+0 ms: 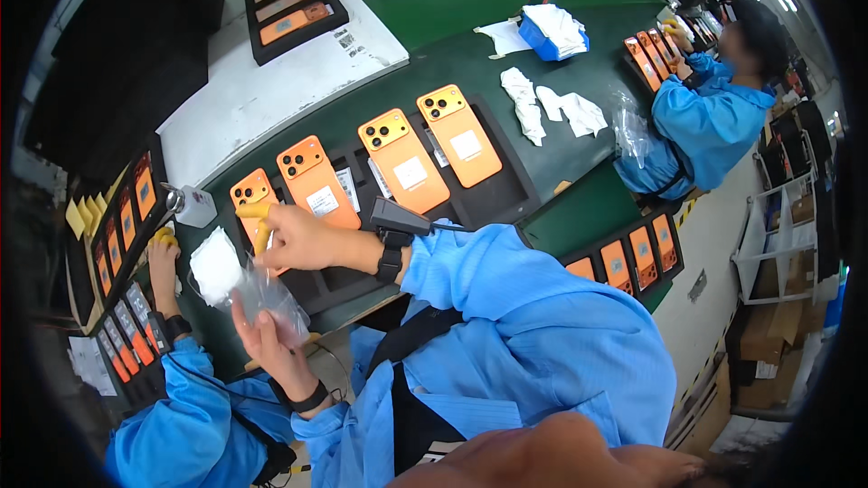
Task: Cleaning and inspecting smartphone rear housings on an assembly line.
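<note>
My left hand [273, 357] grips a clear plastic bag [287, 312] between thumb and fingers. Above it, my right hand [303, 237] wears yellow finger cots; its index finger points left, while another finger and the thumb close on the bag's upper edge. Just left of the bag is a crumpled white cloth [216, 267]. My right hand partly covers the leftmost orange phone [251, 188]. That phone and others, including a second orange phone [318, 183], lie back up in a black tray [493, 208], with white labels on their backs.
A white bottle [192, 206] stands left of the tray. White cloths [579, 111] and a blue box [553, 33] lie at the back right. Co-workers in blue sit at left, one hand [164, 262] showing, and at right [714, 122]. Another phone tray [646, 285] is beside my right elbow.
</note>
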Demonstrator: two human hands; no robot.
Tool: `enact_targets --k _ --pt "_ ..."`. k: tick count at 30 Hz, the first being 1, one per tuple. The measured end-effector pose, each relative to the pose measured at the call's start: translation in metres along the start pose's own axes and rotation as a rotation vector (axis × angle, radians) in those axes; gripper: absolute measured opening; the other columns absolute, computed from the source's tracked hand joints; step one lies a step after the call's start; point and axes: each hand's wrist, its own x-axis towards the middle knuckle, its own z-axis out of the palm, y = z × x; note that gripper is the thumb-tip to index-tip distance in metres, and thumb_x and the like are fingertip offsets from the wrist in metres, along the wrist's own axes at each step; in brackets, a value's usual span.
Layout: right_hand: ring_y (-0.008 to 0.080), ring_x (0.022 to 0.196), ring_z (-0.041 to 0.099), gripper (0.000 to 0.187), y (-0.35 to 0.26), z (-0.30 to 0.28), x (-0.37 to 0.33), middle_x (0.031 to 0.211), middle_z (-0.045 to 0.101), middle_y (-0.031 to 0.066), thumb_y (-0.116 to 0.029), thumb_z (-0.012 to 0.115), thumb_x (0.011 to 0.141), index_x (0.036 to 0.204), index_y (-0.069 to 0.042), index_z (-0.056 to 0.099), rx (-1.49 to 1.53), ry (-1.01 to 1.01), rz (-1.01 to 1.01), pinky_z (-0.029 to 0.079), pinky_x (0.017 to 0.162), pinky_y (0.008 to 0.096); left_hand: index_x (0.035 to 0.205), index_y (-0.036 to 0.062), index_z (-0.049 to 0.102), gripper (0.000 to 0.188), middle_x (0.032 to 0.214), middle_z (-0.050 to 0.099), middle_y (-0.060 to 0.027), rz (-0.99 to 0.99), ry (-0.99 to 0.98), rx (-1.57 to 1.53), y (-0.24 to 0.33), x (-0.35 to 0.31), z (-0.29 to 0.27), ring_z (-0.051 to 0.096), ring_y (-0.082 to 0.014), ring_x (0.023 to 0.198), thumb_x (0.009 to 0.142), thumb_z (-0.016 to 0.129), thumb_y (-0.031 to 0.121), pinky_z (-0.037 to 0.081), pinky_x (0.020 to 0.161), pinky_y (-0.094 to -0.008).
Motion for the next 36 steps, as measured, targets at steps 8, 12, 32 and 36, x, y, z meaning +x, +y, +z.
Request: enact_targets --k 8,12,32,36 --pt "0.0058 0.066 0.058 0.056 0.026 0.018 0.002 0.086 0.061 0.005 -0.009 0.072 0.086 0.133 0.003 0.043 0.146 0.009 0.051 0.046 0.053 0.0213 0.134 0.0016 0.047 0.042 0.081 0.057 0.0025 -0.031 0.253 0.313 0.036 -0.052 -0.106 0.048 -0.0021 0.064 0.093 0.056 0.005 0.037 0.056 -0.0162" --pt "0.0117 0.061 0.059 0.04 0.046 0.016 0.002 0.066 0.061 0.0057 -0.022 0.074 0.082 0.111 0.001 0.061 -0.13 0.008 0.11 0.046 0.051 0.0291 0.11 0.0061 0.057 0.017 0.068 0.05 0.0067 -0.119 0.432 0.516 0.005 -0.063 -0.178 0.042 -0.002 0.053 0.093 0.058 0.009 0.03 0.045 -0.0198" --pt "0.0051 0.062 0.051 0.049 0.018 0.015 -0.003 0.08 0.059 0.002 -0.002 0.062 0.089 0.135 0.003 0.048 -0.158 0.0 0.074 0.043 0.058 0.0193 0.119 -0.0028 0.048 0.063 0.097 0.066 -0.03 -0.064 0.606 1.098 0.013 -0.008 -0.183 0.063 -0.0466 0.096 0.077 0.076 0.036 0.05 0.081 -0.0452" --pt "0.005 0.061 0.051 0.051 0.017 0.014 -0.006 0.078 0.061 0.002 -0.006 0.065 0.088 0.135 0.002 0.049 -0.264 0.026 0.061 0.044 0.058 0.0212 0.136 -0.0016 0.039 0.078 0.12 0.058 -0.0302 -0.155 0.696 1.294 0.027 -0.011 -0.161 0.058 -0.0431 0.11 0.077 0.075 0.035 0.046 0.089 -0.0468"
